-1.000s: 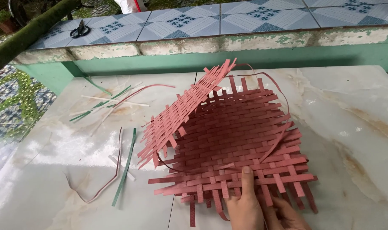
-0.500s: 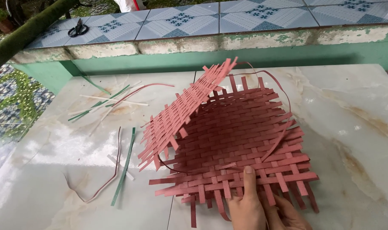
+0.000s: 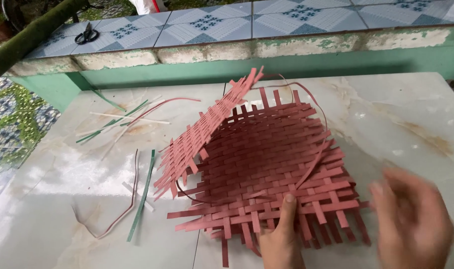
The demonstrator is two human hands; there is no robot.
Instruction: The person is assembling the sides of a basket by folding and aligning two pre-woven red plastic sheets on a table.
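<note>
My right hand (image 3: 411, 219) has come up off the woven mat's near edge since a moment ago; it now hovers blurred beside the right fringe, fingers spread, holding nothing. My left hand (image 3: 281, 234) stays put, thumb pressing the near weave, not gripping. The half-woven red strip mat (image 3: 271, 169) lies on the marble table (image 3: 396, 114), its left flap tilted up, long axis running near-left to far-right.
</note>
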